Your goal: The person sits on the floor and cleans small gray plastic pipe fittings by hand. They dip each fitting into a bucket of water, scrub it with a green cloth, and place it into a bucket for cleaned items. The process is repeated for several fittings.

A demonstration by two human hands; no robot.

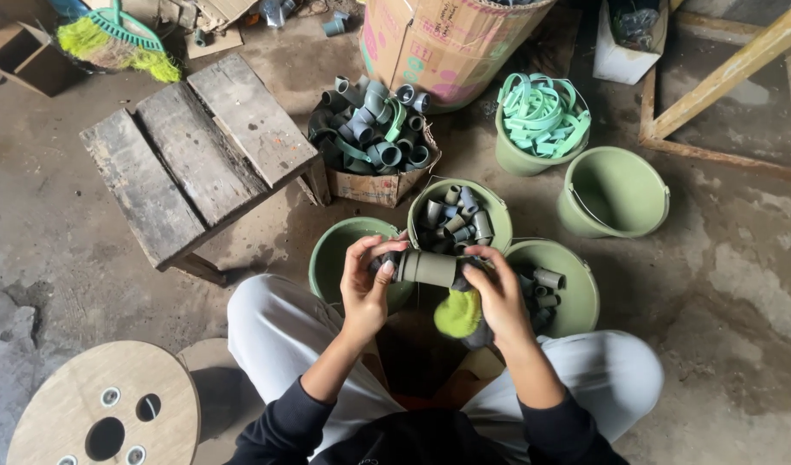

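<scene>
At frame centre, left hand (364, 288) and right hand (496, 297) both close firmly around a grey-green pipe fitting (428, 268), above green buckets (576, 301)

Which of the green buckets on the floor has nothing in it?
The bucket at far right, beside the one stuffed with green bands. Its inside is bare, while two buckets near the hands hold grey pipe pieces; the bucket under the left hand is partly hidden.
</scene>
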